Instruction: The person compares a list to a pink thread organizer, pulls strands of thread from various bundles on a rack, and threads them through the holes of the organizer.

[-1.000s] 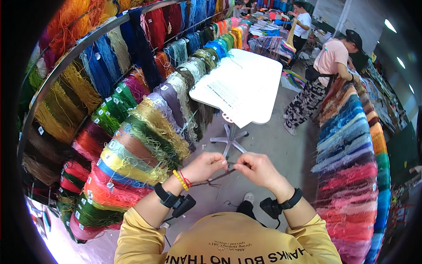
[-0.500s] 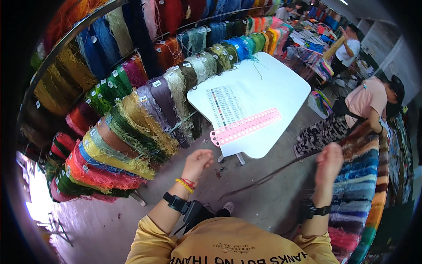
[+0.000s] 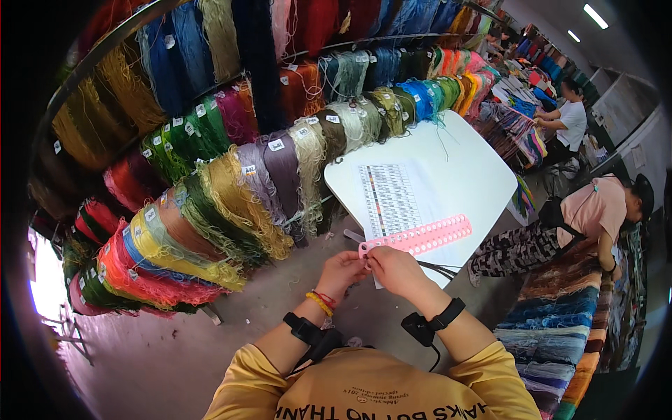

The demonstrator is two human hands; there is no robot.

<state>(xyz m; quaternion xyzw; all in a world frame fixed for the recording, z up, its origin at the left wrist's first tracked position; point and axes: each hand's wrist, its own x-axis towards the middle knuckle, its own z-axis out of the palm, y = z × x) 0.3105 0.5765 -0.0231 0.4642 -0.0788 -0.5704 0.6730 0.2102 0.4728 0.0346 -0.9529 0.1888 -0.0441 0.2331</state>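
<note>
Pinching at the near end of a pink perforated card (image 3: 418,237) on a white table (image 3: 476,161), left hand (image 3: 343,273) and right hand (image 3: 397,271) sit close together (exact grip hidden) beside dark thread strands (image 3: 439,267).

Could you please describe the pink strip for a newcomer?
Find the white table beside the hanging threads, then the printed sheet on it. Across that sheet's nearer part, by the right hand, lies the long strip; its pink colour and round holes set it apart.
</note>
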